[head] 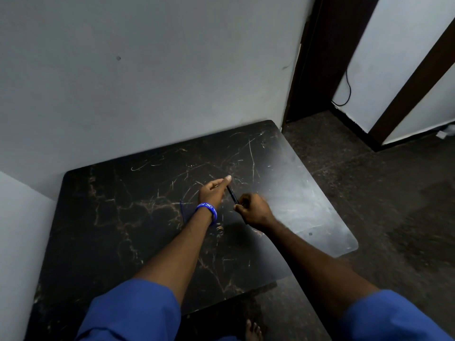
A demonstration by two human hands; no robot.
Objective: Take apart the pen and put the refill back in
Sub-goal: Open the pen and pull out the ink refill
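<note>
A thin dark pen (232, 195) is held between both hands above the black marble-patterned table (118, 217). My left hand (214, 191), with a blue wristband, pinches the pen's far end between thumb and fingers. My right hand (253, 210) is closed around the near end. The pen slants from upper left to lower right. Whether it is in one piece or pulled apart is hidden by my fingers; no refill shows.
The table stands in a corner, with white walls (147, 70) behind and to the left. A dark doorway (320, 57) and dark floor (369, 193) lie to the right. A bare foot (253, 329) shows under the near table edge.
</note>
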